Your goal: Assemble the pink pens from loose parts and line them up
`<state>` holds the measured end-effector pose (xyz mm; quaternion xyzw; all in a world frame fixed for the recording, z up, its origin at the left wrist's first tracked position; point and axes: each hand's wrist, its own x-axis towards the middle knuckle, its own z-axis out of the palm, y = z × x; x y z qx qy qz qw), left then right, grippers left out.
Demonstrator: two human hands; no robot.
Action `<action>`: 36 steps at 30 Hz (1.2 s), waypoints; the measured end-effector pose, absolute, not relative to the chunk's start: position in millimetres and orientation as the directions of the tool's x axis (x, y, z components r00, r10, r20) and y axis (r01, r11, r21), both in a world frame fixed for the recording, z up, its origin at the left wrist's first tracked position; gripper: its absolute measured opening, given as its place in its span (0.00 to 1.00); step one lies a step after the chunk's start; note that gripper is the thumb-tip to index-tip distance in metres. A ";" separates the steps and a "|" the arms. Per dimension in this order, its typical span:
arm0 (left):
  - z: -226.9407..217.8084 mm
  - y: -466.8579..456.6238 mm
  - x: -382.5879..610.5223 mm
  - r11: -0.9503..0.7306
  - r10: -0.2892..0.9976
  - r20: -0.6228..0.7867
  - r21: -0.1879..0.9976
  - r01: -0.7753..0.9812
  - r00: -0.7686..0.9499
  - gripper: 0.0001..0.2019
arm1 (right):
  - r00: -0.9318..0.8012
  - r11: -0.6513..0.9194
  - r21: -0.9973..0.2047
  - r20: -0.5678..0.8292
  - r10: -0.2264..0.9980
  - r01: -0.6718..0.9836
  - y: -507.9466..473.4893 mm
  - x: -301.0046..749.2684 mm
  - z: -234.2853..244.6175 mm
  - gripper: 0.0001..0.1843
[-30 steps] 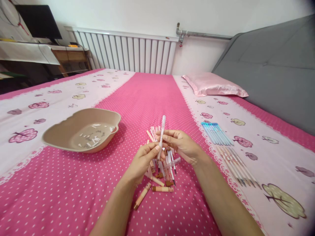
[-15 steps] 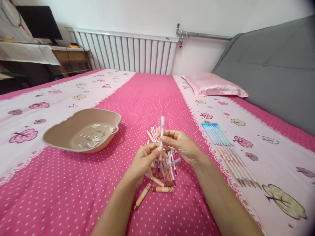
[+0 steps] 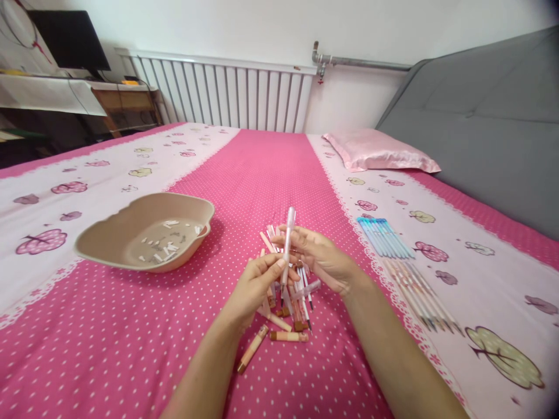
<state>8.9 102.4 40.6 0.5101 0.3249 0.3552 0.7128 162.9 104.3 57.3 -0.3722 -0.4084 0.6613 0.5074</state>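
Observation:
My left hand (image 3: 258,285) pinches a slim pen (image 3: 289,233) by its lower half, thumb in front. The pen stands nearly upright, with a pale pink, translucent upper part and its dark tip pointing down. Just behind its upper half is my right hand (image 3: 321,256), fingers stretched out and a little apart; whether they touch the pen I cannot tell. Below both hands lies a loose pile of pen parts: white refills with dark tips (image 3: 307,299), a clear pink cap (image 3: 311,288) and peach-and-brown barrels (image 3: 289,336). My hands hide part of the pile.
On the left stands a beige basin (image 3: 126,250) with small white pieces inside. To the right lie a row of blue pens (image 3: 386,238) and a row of pale, patterned pens (image 3: 421,294). A pink pillow (image 3: 379,152) rests farther back on the polka-dot bedspread (image 3: 279,169).
My right hand has loosened its pinch on the pen's upper part and its fingers have straightened. The two pen sections now look joined, and the pen leans slightly more to the right.

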 end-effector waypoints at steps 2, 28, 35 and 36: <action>39.9 103.3 8.6 0.206 0.841 -0.080 0.962 -0.178 0.536 0.11 | -0.226 -0.157 -0.901 -0.069 0.972 -0.404 104.0 164.0 58.4 0.18; 40.9 101.2 9.8 0.235 0.840 -0.117 0.959 -0.160 0.530 0.10 | -0.114 -0.114 -0.935 -0.080 0.990 -0.336 107.1 161.5 53.3 0.23; 38.3 102.7 7.9 0.218 0.838 -0.079 0.956 -0.197 0.540 0.11 | -0.272 -0.185 -0.884 -0.069 0.960 -0.429 106.5 163.3 55.2 0.20; 37.5 103.2 7.7 0.213 0.837 -0.075 0.957 -0.196 0.542 0.11 | -0.273 -0.190 -0.881 -0.072 0.959 -0.433 106.8 163.5 54.6 0.20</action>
